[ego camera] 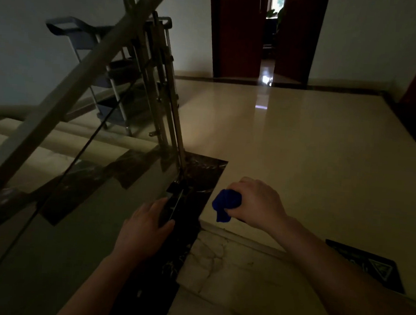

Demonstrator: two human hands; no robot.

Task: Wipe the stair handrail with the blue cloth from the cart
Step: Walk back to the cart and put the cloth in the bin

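The right hand [255,204] is gripping the blue cloth [224,204] in a closed fist, the bunched fabric spilling out on the thumb side and hanging above the pale glossy floor [300,143] of the landing. The left hand [146,229] is reaching forward with its fingers curled around the near edge of a dark upright part at the foot of the balustrade; the light is too dim to tell exactly what that part is. The handrail [67,88] is running as a pale bar from the lower left up toward the top centre, well apart from the cloth and untouched by either hand. Under it a glass panel [66,185] is standing between the viewer and the steps [44,142] beyond, reflecting the dark marble trim. A cluster of metal posts [163,81] is rising at the corner where the rail turns, standing directly in front of the grey cart [96,60], which is parked behind the railing near the left wall and is only partly showing through it. Across the landing a dark red doorway [265,34] is standing open, with daylight showing through it. A dark mat [370,267] is lying on the floor near the right forearm.
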